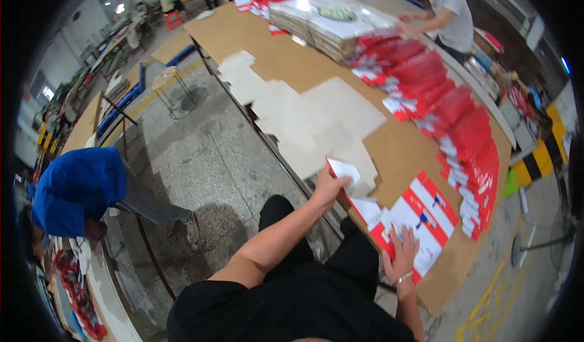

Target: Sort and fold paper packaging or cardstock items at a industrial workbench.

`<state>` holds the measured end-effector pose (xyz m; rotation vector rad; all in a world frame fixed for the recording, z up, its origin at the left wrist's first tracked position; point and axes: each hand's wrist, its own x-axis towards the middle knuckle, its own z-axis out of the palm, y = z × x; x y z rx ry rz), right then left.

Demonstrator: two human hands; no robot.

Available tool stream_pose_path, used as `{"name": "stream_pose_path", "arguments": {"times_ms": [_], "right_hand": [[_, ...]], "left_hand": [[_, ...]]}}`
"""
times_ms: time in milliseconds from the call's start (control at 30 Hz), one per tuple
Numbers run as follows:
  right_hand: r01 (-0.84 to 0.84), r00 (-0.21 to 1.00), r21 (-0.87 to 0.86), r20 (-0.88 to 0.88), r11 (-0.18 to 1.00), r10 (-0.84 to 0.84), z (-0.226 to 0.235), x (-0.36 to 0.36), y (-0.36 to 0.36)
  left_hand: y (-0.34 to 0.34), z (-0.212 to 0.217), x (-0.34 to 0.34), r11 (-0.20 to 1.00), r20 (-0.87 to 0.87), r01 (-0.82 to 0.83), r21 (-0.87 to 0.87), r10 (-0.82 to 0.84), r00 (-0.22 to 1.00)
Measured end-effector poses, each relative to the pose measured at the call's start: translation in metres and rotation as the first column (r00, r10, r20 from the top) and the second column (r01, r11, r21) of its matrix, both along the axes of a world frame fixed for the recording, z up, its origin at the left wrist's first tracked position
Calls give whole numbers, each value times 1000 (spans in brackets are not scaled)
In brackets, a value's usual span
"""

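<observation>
A red and white printed card sheet [439, 235] lies on the brown tabletop close to my body. My left hand [328, 189] pinches the raised left end of red and white card [347, 170], whose white inner side shows as folded flaps. Whether this raised piece and the flat sheet are one cannot be told. My right hand [403, 248] rests on the printed sheet with its fingers spread, a band around its wrist. Just beyond my left hand lie overlapping plain off-white sheets [316, 120].
A long overlapping row of red and white pieces [453, 108] runs along the table's right side. Farther off stands a tall sheet stack [304, 32]. A person in white [455, 17] works across the table; another in blue [85, 187] bends at left, near a stool [165, 79].
</observation>
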<state>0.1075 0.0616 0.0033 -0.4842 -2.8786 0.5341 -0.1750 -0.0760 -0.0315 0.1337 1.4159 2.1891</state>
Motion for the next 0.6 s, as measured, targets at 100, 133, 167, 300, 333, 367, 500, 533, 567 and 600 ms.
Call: {"name": "stream_pose_path", "arguments": {"times_ms": [100,133,167,300,333,367,500,533,567,600], "right_hand": [[-8,999,-3,-35,1000,8,-4,-3,4],[3,999,-16,-54,1000,-4,-4,-3,3],[-16,999,22,-42,1000,17,1,-10,-1],[-10,999,125,31,992,6,7,-15,-3],[-8,999,141,42,990,2,5,-14,-4],[-10,999,157,51,988,2,4,-12,-5],[5,998,149,55,989,-13,4,-9,-10],[-11,997,151,72,988,0,7,-9,-11],[-28,996,152,89,988,14,8,-9,-12],[-26,995,148,94,989,12,8,-10,-12]], "left_hand": [[11,-7,15,969,-467,36,-243,-149,871],[13,15,18,967,-811,-28,-251,-195,551],[8,13,11,948,-891,46,-316,-313,330],[5,23,7,764,-772,116,-635,-632,-67],[2,30,8,732,-733,78,-677,-659,-172],[1,32,11,703,-684,33,-710,-677,-272],[-1,16,21,632,-546,-195,-750,-758,-358],[0,17,23,631,-545,-187,-753,-757,-359],[0,17,25,606,-526,-211,-767,-782,-335],[-1,17,27,580,-505,-235,-780,-805,-310]]}}
